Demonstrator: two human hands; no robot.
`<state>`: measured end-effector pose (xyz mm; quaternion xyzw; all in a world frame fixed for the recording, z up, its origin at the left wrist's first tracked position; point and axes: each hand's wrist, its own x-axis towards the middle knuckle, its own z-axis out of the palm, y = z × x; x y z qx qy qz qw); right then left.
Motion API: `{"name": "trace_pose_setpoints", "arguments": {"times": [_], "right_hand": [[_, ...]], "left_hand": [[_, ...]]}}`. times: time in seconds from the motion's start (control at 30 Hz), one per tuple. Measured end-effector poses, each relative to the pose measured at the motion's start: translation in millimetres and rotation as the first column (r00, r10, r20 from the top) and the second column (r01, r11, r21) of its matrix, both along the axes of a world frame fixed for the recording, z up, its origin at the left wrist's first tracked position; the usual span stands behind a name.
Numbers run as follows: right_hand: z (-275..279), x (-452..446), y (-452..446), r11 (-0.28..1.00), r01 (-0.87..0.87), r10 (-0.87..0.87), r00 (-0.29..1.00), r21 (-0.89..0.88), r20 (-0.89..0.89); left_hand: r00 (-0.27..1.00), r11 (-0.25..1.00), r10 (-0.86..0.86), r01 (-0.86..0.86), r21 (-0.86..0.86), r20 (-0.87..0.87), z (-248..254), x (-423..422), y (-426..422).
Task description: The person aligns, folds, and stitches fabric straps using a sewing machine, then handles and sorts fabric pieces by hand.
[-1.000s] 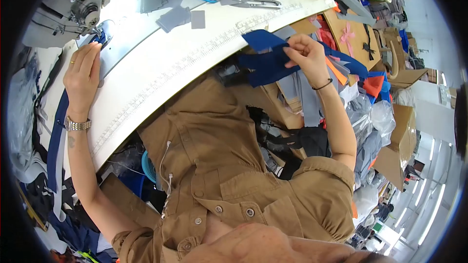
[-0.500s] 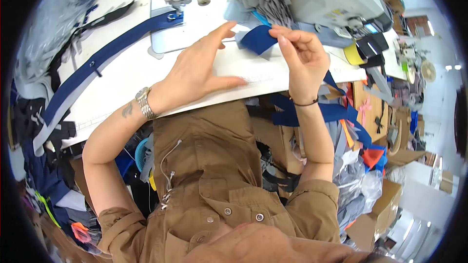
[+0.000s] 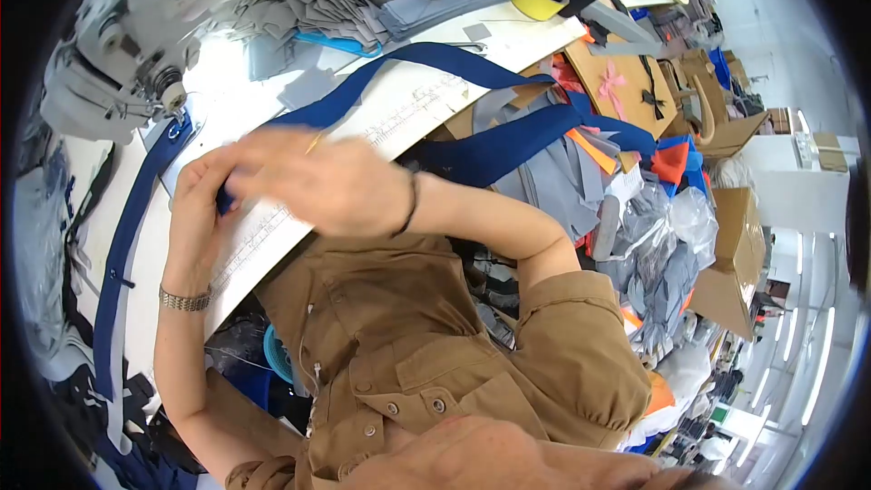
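Observation:
A long navy fabric strip (image 3: 454, 62) runs from the right side of the table across to both hands. My left hand (image 3: 204, 195) has its fingers closed on the navy strip near the table's front edge. My right hand (image 3: 318, 181) is smeared by motion beside the left fingers, so its grip is hidden. The sewing machine (image 3: 118, 82) stands at the upper left, with another navy strip (image 3: 136, 218) under its needle area. That strip hangs over the left edge of the table and carries a small dark piece on it.
Grey fabric pieces (image 3: 313, 9) lie piled behind the white table (image 3: 399, 127), near a yellow roll (image 3: 537, 0). A ruler scale is printed along its front edge. Cardboard boxes (image 3: 735, 254), plastic bags and fabric scraps (image 3: 553, 186) fill the right side.
My right hand has moved left to my left hand, drawing the navy strip across the table. My left hand has pulled back toward the machine and closed on the strip.

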<state>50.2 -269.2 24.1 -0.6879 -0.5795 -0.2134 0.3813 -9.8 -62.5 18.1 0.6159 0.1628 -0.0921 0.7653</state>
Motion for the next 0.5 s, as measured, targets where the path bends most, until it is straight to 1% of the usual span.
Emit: {"name": "trace_pose_setpoints", "arguments": {"times": [0.03,0.13,0.17,0.27,0.37,0.4,0.43,0.47,0.5], "right_hand": [[-5.5,-9.9,7.0,0.997,0.018,-0.009,0.992,-0.069,0.124],[-21.8,-11.7,21.6,0.999,0.035,-0.032,0.991,-0.022,0.131],[-22.5,-8.7,22.2,0.999,0.027,-0.028,0.998,0.018,0.062],[-23.4,-0.8,28.8,0.999,-0.014,0.018,0.997,0.048,-0.078],[-31.2,5.8,34.0,0.983,-0.034,0.070,0.978,0.179,-0.199],[-30.9,7.7,34.5,0.975,-0.043,0.095,0.967,0.217,-0.236],[-30.3,10.0,32.3,0.984,-0.020,0.075,0.948,0.177,-0.308],[-25.6,12.9,28.4,0.990,-0.003,0.056,0.923,0.137,-0.381],[-21.6,14.5,25.4,0.995,0.003,0.042,0.890,0.099,-0.453]], "left_hand": [[0.996,0.995,0.092,-0.091,-0.041,0.010,-14.9,2.9,-6.7],[0.988,0.988,-0.153,0.153,0.012,-0.002,-26.3,2.3,20.9],[0.979,0.971,-0.203,0.203,0.124,-0.011,-15.6,0.9,16.2],[0.973,0.973,-0.230,0.230,-0.004,0.024,-24.4,-3.4,26.0],[0.988,0.989,-0.148,0.148,-0.010,-0.030,-7.0,-5.2,18.9],[0.992,0.976,-0.111,0.096,0.196,0.063,-5.9,-7.1,15.7],[0.983,0.922,-0.088,0.020,0.387,0.159,-6.7,-10.2,12.3],[0.964,0.829,-0.082,-0.076,0.555,0.254,-7.9,-13.5,9.7],[0.909,0.744,-0.068,-0.228,0.628,0.411,-8.9,-17.5,8.0]]}}
